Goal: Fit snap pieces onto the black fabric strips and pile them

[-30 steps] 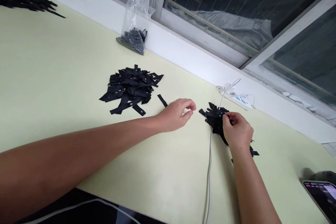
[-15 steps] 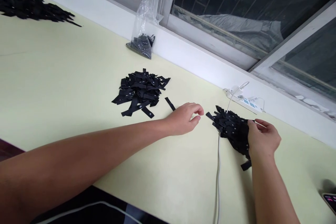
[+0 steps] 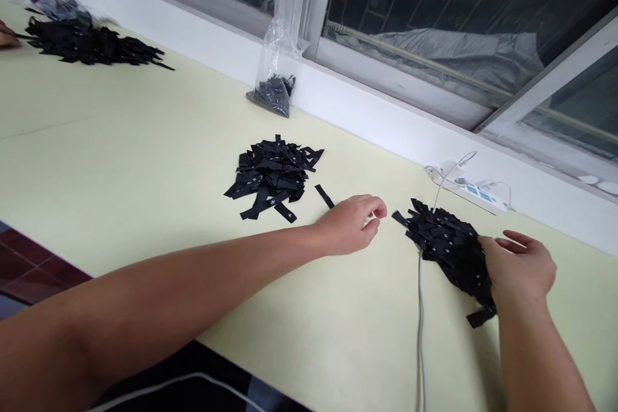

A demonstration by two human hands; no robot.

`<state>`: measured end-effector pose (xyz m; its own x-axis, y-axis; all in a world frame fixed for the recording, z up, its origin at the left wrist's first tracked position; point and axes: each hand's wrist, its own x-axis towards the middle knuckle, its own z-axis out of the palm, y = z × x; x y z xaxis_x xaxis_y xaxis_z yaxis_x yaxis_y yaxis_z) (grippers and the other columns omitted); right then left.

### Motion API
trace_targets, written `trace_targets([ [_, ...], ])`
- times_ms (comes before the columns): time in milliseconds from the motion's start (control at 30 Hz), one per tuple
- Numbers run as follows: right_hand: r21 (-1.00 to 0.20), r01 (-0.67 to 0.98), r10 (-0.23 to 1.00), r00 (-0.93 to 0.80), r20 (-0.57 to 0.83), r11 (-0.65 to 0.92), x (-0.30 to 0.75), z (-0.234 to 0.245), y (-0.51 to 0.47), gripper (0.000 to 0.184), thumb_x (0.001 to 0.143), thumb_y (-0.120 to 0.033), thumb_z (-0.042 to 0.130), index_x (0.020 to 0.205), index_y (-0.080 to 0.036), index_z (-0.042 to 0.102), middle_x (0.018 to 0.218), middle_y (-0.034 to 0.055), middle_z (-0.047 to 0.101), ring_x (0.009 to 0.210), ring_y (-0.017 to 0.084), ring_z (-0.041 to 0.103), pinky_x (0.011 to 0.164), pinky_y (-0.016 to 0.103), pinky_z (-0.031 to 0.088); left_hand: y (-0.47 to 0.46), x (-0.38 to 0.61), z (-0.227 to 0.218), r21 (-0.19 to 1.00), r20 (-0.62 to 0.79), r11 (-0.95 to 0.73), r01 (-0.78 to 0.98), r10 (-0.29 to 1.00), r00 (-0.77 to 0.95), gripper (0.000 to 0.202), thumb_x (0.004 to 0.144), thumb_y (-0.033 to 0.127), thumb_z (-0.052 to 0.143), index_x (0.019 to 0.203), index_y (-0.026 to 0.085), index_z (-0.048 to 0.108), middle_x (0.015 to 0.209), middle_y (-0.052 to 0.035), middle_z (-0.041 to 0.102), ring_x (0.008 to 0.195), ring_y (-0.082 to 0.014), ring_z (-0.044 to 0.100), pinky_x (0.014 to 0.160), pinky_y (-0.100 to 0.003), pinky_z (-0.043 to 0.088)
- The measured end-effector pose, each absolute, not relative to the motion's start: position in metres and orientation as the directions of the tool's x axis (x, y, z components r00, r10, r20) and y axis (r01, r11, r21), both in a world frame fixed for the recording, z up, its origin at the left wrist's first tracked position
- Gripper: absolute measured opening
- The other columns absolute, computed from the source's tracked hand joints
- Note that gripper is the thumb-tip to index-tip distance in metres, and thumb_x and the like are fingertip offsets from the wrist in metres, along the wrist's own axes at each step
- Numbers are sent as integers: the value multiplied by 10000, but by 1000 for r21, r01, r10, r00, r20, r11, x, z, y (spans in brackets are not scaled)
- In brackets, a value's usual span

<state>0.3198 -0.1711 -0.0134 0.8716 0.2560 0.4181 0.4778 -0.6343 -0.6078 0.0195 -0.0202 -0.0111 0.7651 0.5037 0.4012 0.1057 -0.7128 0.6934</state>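
My left hand (image 3: pixel 355 224) rests on the pale yellow table (image 3: pixel 120 154), its fingers curled into a loose pinch with nothing visible in them. It lies between a single black label strip (image 3: pixel 324 196) and the right pile of black labels (image 3: pixel 444 244). My right hand (image 3: pixel 524 269) lies at that pile's right edge with fingers stretched out, touching the labels. A bigger heap of black labels (image 3: pixel 275 175) sits to the left of my left hand.
A clear plastic bag of labels (image 3: pixel 275 84) leans on the white window ledge. Another label heap (image 3: pixel 91 45) and a bag lie far left, beside another person's hand (image 3: pixel 6 35). A white power strip (image 3: pixel 476 193) and cable (image 3: pixel 420 322) run by the right pile.
My right hand slid from the near-left side of the right pile to its right edge, and its fingers opened out. My left hand kept its place and pose.
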Motion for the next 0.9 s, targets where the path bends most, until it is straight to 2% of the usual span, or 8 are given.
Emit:
trace_targets([
  [67, -649, 377, 164, 916, 366, -661, 313, -7, -170, 536, 585, -357, 762, 1087, -219, 633, 1001, 143, 694, 694, 276, 638, 596, 432, 485, -17, 17, -8, 566, 378, -779, 271, 537, 754, 175, 931, 133, 452, 1044, 192, 573, 1108, -65, 659, 1016, -217, 589, 865, -392, 474],
  [133, -649, 355, 115, 917, 382, -673, 306, -1, -169, 610, 571, -335, 753, 1154, -216, 619, 1077, 158, 671, 822, 310, 636, 662, 451, 473, -11, 13, -3, 401, 333, -791, 462, 595, 731, 274, 881, 53, 439, 1081, 173, 583, 1135, -92, 639, 1042, -250, 564, 860, -425, 443],
  [200, -645, 372, 121, 909, 399, -667, 299, 3, -168, 630, 584, -320, 730, 1192, -210, 610, 1105, 156, 661, 864, 311, 624, 675, 440, 460, -5, 9, 3, 253, 284, -761, 598, 649, 706, 339, 817, -3, 450, 1082, 148, 597, 1160, -123, 614, 1077, -278, 537, 849, -439, 420],
  [300, -635, 407, 177, 902, 395, -657, 290, 4, -166, 589, 600, -314, 706, 1173, -202, 626, 1081, 131, 661, 810, 282, 610, 666, 415, 445, 5, 2, 10, 116, 222, -704, 701, 706, 673, 286, 793, 26, 499, 1032, 121, 624, 1171, -161, 591, 1114, -311, 505, 860, -465, 399],
  [433, -619, 442, 215, 888, 407, -649, 286, 3, -163, 508, 629, -320, 682, 1122, -204, 642, 1013, 93, 664, 770, 259, 600, 720, 418, 457, 13, -4, 17, 45, 136, -651, 758, 755, 641, 226, 818, 105, 541, 1011, 130, 655, 1141, -171, 604, 1119, -331, 499, 909, -507, 374],
  [600, -613, 476, 246, 872, 424, -630, 282, 1, -162, 445, 666, -333, 649, 1098, -227, 639, 994, 61, 661, 780, 251, 597, 796, 430, 482, 12, -6, 23, 32, 80, -687, 726, 725, 684, 246, 837, 92, 504, 1012, 146, 668, 1071, -147, 639, 1043, -295, 540, 926, -504, 367],
  [800, -603, 520, 290, 849, 441, -605, 275, 0, -159, 407, 700, -345, 626, 1083, -209, 644, 986, 78, 658, 864, 277, 596, 888, 451, 472, 9, -12, 23, -22, 122, -753, 658, 651, 749, 209, 780, 229, 595, 947, 132, 674, 1052, -175, 636, 1034, -341, 520, 917, -532, 363],
  [900, -597, 537, 302, 839, 453, -595, 272, 0, -158, 399, 710, -341, 617, 1081, -199, 651, 1001, 91, 665, 934, 297, 603, 903, 455, 473, 10, -15, 22, -35, 138, -771, 635, 626, 768, 172, 749, 221, 595, 878, 128, 663, 1043, -189, 628, 1022, -351, 519, 903, -540, 359],
])
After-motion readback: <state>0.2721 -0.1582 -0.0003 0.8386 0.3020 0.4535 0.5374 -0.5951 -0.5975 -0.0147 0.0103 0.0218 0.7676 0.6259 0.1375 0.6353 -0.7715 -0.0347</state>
